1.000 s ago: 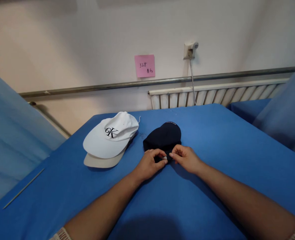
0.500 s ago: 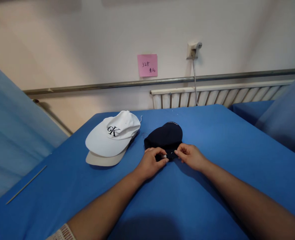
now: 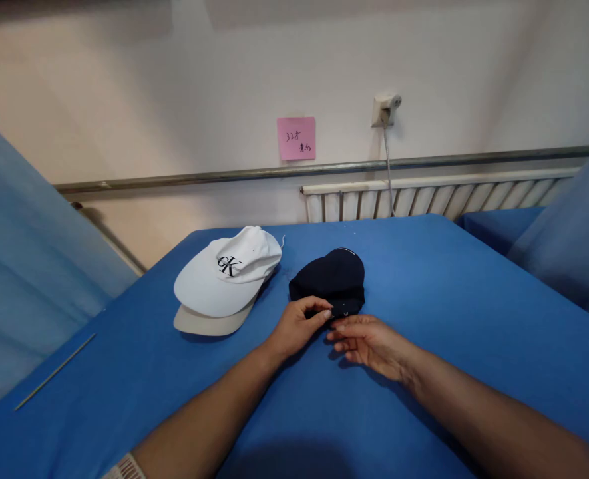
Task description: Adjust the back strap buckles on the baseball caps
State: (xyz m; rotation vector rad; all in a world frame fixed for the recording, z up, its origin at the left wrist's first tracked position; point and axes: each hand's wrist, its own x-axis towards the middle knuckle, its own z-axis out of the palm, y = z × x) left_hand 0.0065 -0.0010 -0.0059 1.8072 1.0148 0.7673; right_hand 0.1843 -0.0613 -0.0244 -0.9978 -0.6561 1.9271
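Observation:
A dark navy cap (image 3: pixel 333 278) lies on the blue-covered table (image 3: pixel 424 279), its back strap toward me. My left hand (image 3: pixel 299 324) is closed in a pinch on the near edge of the navy cap at its strap. My right hand (image 3: pixel 369 342) lies just in front of the cap with its fingers stretched out and loosely apart, holding nothing and off the cap. To the left sits a white cap (image 3: pixel 227 276) with a black logo, stacked on a beige cap (image 3: pixel 209 322).
A thin stick (image 3: pixel 54 371) lies near the table's left edge. Behind the table are a white radiator (image 3: pixel 424 198), a metal rail, a wall socket with a cable (image 3: pixel 385 110) and a pink sticky note (image 3: pixel 296 138). Blue cloth hangs at both sides.
My right hand has let go of the cap's strap, drawn back toward me and opened. My left hand stays pinched on the cap. The view has tilted slightly.

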